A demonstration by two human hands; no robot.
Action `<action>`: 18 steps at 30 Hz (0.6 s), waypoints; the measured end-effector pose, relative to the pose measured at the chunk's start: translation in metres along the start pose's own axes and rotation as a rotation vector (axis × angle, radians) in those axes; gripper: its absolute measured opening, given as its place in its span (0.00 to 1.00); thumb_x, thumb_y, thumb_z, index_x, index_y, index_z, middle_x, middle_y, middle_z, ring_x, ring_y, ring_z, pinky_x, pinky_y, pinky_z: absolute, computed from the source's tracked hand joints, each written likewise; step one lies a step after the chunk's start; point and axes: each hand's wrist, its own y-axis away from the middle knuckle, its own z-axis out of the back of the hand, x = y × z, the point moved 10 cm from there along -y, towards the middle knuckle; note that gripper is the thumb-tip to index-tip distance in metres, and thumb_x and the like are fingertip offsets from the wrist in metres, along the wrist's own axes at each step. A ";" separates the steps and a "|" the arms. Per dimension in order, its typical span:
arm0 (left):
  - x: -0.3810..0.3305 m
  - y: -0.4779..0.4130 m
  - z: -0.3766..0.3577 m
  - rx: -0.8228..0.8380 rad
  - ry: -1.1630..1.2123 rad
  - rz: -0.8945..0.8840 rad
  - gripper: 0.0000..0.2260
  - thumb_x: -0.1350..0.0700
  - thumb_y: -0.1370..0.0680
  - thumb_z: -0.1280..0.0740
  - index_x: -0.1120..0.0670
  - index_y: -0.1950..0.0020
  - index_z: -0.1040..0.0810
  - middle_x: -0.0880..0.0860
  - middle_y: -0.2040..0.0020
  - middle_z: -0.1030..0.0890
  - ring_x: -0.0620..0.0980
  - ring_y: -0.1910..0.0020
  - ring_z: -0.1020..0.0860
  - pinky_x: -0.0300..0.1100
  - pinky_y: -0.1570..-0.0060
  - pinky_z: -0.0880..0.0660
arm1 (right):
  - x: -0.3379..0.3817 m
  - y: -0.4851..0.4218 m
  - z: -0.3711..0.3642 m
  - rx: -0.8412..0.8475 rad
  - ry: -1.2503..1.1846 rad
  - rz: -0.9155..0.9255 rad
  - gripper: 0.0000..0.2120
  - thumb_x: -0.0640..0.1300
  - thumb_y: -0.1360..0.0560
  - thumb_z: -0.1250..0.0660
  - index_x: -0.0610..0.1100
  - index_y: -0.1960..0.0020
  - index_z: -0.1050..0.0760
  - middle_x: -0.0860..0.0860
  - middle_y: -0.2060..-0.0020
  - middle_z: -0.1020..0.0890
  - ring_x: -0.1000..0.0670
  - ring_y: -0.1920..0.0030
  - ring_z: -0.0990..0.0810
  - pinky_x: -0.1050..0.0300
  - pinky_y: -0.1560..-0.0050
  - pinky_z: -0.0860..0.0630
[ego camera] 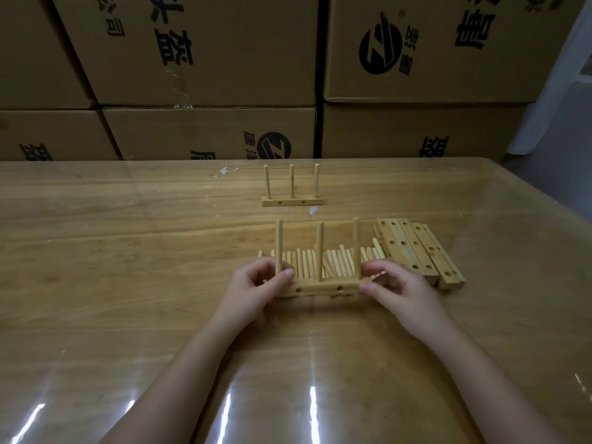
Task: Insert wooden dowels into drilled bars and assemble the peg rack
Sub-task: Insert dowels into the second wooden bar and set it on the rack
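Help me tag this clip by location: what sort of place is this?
Probably a warehouse or small workshop packing area. Printed cardboard cartons are stacked along the back of a plastic-covered wooden table, where drilled bars and loose dowels are laid out in batches for hand assembly.

Bare table (128,251) lies open to the left; loose dowels (307,262) and stacked bars (416,251) crowd the right, a finished rack (292,200) stands behind, apparently clear of boxes (208,133).
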 end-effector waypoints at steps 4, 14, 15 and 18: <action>0.001 0.003 -0.002 0.165 -0.153 0.028 0.07 0.47 0.30 0.28 0.47 0.56 0.16 0.50 0.57 0.16 0.47 0.57 0.19 0.34 0.56 0.23 | -0.008 0.002 -0.012 0.180 0.136 -0.015 0.11 0.46 0.29 0.28 0.59 0.50 0.25 0.60 0.63 0.22 0.62 0.66 0.25 0.70 0.64 0.28; -0.013 0.006 -0.011 0.199 -0.006 0.007 0.11 0.45 0.30 0.26 0.46 0.51 0.17 0.50 0.52 0.15 0.47 0.52 0.17 0.35 0.54 0.23 | -0.008 0.007 -0.019 0.220 0.331 0.022 0.15 0.56 0.32 0.30 0.59 0.46 0.26 0.64 0.57 0.25 0.63 0.64 0.28 0.67 0.63 0.29; -0.017 0.007 -0.011 0.190 0.024 -0.017 0.12 0.43 0.31 0.26 0.44 0.50 0.17 0.52 0.52 0.15 0.50 0.51 0.17 0.37 0.53 0.22 | -0.003 0.006 -0.015 0.162 0.285 0.032 0.16 0.56 0.32 0.29 0.59 0.45 0.26 0.65 0.58 0.25 0.63 0.64 0.27 0.68 0.64 0.28; -0.024 0.006 -0.011 0.180 0.168 -0.056 0.12 0.47 0.31 0.26 0.46 0.49 0.17 0.54 0.52 0.15 0.53 0.50 0.17 0.40 0.52 0.21 | 0.019 0.009 -0.003 0.003 0.081 0.133 0.14 0.49 0.31 0.29 0.55 0.46 0.23 0.66 0.57 0.23 0.61 0.65 0.26 0.71 0.62 0.29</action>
